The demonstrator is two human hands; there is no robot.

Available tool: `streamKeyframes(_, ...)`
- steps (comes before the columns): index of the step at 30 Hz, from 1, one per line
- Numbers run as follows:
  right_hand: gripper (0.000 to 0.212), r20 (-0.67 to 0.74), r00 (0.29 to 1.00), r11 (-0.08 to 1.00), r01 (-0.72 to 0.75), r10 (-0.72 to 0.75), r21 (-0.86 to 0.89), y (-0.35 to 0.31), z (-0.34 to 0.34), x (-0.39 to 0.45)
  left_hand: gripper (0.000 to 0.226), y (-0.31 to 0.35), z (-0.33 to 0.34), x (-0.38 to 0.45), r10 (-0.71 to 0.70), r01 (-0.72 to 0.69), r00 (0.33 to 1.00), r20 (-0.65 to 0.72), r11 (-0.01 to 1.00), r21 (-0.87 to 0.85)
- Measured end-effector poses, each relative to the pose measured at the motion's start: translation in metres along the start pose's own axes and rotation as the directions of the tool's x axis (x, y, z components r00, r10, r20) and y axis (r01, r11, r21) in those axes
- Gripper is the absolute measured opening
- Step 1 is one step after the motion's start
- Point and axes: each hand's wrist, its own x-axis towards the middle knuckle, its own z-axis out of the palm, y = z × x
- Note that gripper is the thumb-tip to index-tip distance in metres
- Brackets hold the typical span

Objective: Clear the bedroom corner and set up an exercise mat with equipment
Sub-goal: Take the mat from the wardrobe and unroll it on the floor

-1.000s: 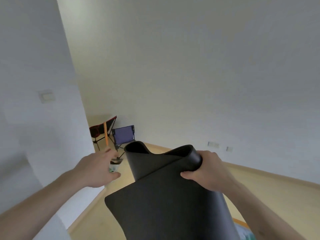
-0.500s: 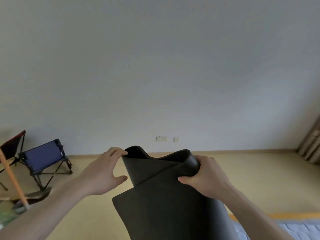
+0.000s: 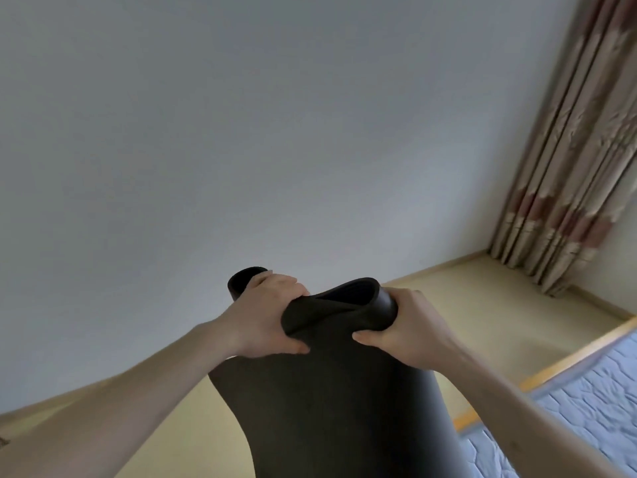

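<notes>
A moment ago my left hand (image 3: 272, 315) was free and reaching; now it grips the left fold of the loosely rolled black rubber exercise mat (image 3: 331, 391) at centre frame. My right hand (image 3: 406, 326) keeps its curled hold on the right fold. I have swung toward the striped beige curtain (image 3: 568, 160) at upper right, the quilted mattress (image 3: 586, 401) lower right. I judge I'm ready to unroll it.
</notes>
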Motion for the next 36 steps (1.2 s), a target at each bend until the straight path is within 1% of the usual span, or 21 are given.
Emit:
streamKeyframes(1,0.029,0.003,1.000,1.000,0.002,-0.002,-0.008,0.002,0.003,0.017,0.048,-0.008,0.003,0.021,0.002,-0.002,1.000,0.020,1.000,0.001)
streamKeyframes(3,0.032,0.003,1.000,1.000,0.012,-0.012,-0.023,0.008,0.008,0.056,0.045,-0.025,0.007,0.062,-0.018,0.022,0.995,0.097,0.999,-0.040)
streamKeyframes(5,0.037,0.015,1.000,0.999,0.006,-0.006,-0.038,0.013,0.009,0.093,0.039,-0.042,0.010,0.094,-0.028,0.049,0.985,0.170,0.991,-0.121)
streamKeyframes(6,0.039,0.025,1.000,0.999,0.004,-0.003,-0.046,0.015,0.009,0.109,0.037,-0.050,0.012,0.108,-0.034,0.063,0.982,0.188,0.987,-0.148)
streamKeyframes(12,0.041,0.039,0.999,0.998,0.003,0.000,-0.064,0.027,0.006,0.206,0.026,-0.104,0.018,0.179,-0.071,0.098,0.987,0.142,0.976,-0.196)
streamKeyframes(15,0.044,0.024,0.999,0.999,-0.021,0.021,-0.027,0.039,0.009,0.249,0.023,-0.129,0.019,0.217,-0.080,0.105,0.990,0.119,0.970,-0.218)
streamKeyframes(18,0.047,-0.012,0.999,0.999,-0.047,0.047,0.027,0.058,0.019,0.296,0.025,-0.161,0.024,0.266,-0.063,0.079,0.995,0.081,0.973,-0.217)
streamKeyframes(23,0.060,0.004,0.990,0.990,-0.139,0.139,0.024,0.099,0.049,0.360,0.030,-0.225,0.036,0.338,0.000,0.006,0.999,0.042,0.990,-0.142)
streamKeyframes(26,0.064,-0.003,0.970,0.967,-0.242,0.243,0.079,0.123,0.073,0.400,0.032,-0.277,0.045,0.390,0.024,-0.018,0.998,0.053,0.993,-0.118)
streamKeyframes(28,0.065,-0.024,0.950,0.945,-0.306,0.311,0.111,0.134,0.085,0.418,0.033,-0.299,0.047,0.423,0.044,-0.036,0.997,0.069,0.992,-0.120)
streamKeyframes(30,0.067,-0.052,0.929,0.925,-0.356,0.365,0.130,0.145,0.094,0.430,0.032,-0.314,0.049,0.452,0.063,-0.054,0.996,0.066,0.989,-0.135)
streamKeyframes(32,0.069,-0.071,0.891,0.887,-0.435,0.449,0.155,0.162,0.099,0.440,0.030,-0.323,0.058,0.487,0.095,-0.082,0.992,0.078,0.984,-0.159)
streamKeyframes(34,0.071,-0.076,0.868,0.865,-0.475,0.491,0.163,0.177,0.099,0.445,0.028,-0.324,0.065,0.516,0.120,-0.101,0.989,0.089,0.976,-0.191)
streamKeyframes(36,0.072,-0.101,0.824,0.823,-0.535,0.558,0.190,0.200,0.094,0.450,0.027,-0.316,0.075,0.556,0.171,-0.147,0.981,0.095,0.965,-0.217)
